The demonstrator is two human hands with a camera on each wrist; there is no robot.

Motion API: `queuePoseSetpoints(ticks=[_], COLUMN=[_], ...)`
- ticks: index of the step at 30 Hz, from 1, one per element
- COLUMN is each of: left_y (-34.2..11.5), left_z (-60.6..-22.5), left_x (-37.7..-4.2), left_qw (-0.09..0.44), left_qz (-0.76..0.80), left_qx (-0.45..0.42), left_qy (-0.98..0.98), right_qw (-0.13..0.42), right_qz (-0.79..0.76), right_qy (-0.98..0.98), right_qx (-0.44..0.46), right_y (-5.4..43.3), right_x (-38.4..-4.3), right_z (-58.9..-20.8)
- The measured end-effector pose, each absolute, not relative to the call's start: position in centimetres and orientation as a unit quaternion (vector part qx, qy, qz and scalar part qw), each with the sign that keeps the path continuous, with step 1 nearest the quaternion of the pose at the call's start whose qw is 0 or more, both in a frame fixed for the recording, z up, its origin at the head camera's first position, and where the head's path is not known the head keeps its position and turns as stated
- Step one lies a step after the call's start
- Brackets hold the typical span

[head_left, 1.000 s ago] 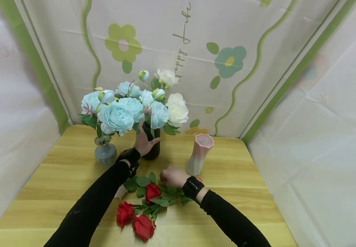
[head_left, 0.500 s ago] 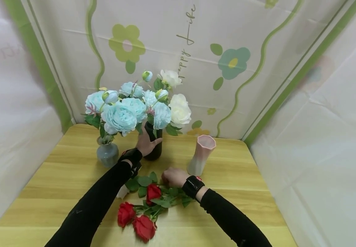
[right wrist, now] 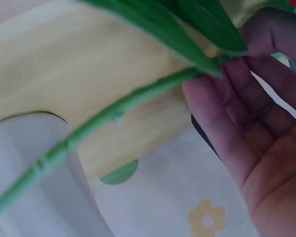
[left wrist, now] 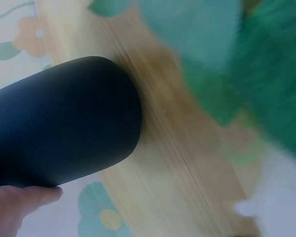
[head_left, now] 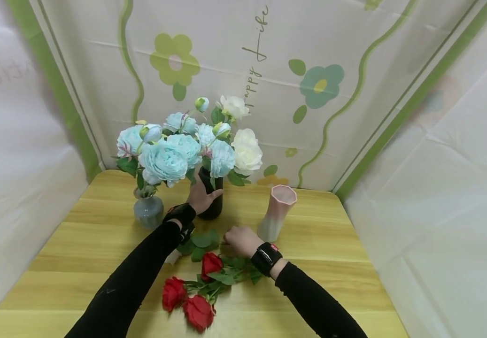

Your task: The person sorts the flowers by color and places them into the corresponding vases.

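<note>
My left hand (head_left: 201, 195) grips the dark vase (head_left: 212, 206), its thumb along the near side and its fingers mostly hidden. White blooms (head_left: 246, 150) stand over that vase. With thumb and fingertips, my right hand (head_left: 243, 240) pinches a leafy green stem (right wrist: 133, 98), held close over the table. Leaves (head_left: 203, 240) on it lead toward a white flower (head_left: 173, 257), partly hidden by the left sleeve. Three red roses (head_left: 198, 312) lie in front of the hands, their stems running toward the right wrist.
A pink-and-white vase (head_left: 274, 216) stands just beyond the right hand. At the left, a grey vase (head_left: 148, 211) holds pale blue flowers (head_left: 165, 159), which spread over the left hand. Printed cloth walls (head_left: 243, 56) enclose the wooden table (head_left: 328, 281) on its back and sides.
The leaves between the hands have shifted slightly up and to the right, along with the right hand. The left hand stays on the dark vase. The head view has swung slightly.
</note>
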State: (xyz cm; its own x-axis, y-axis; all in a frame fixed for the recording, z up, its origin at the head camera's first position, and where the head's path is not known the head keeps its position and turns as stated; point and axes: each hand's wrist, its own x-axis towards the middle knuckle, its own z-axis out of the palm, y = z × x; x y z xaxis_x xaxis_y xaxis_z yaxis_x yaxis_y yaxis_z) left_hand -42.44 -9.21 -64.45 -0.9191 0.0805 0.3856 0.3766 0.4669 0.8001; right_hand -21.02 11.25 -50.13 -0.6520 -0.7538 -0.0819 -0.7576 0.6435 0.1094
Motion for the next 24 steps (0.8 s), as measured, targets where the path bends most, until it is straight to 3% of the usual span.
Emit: queuePoseSetpoints(ticks=[6, 10, 14, 18, 24], left_y=[-9.4, -9.5, -9.3, -9.2, -9.2], left_z=[-66.6, -64.5, -62.2, -60.9, -63.1], left_x=[-44.2, -42.3, -40.3, -39.3, -41.1], left_qw=[0.165, 0.14, 0.163, 0.148, 0.15], left_qz=[-0.488, -0.501, -0.489, -0.497, -0.499], left_qx=[-0.151, -0.166, -0.169, -0.157, -0.165], left_qy=[-0.844, -0.838, -0.84, -0.841, -0.837], right_qw=[-0.048, -0.099, -0.135, -0.154, -0.185], right_qz=[0.071, 0.086, 0.097, 0.098, 0.091], right_qy=[0.912, 0.91, 0.911, 0.915, 0.919], right_qx=[-0.401, -0.394, -0.378, -0.359, -0.335], right_y=[11.9, 12.2, 12.7, 13.6, 15.3], right_x=[-20.7, -20.1, -19.1, -17.9, -17.0], right_z=[-48.4, -47.6, -46.8, -46.0, -45.3])
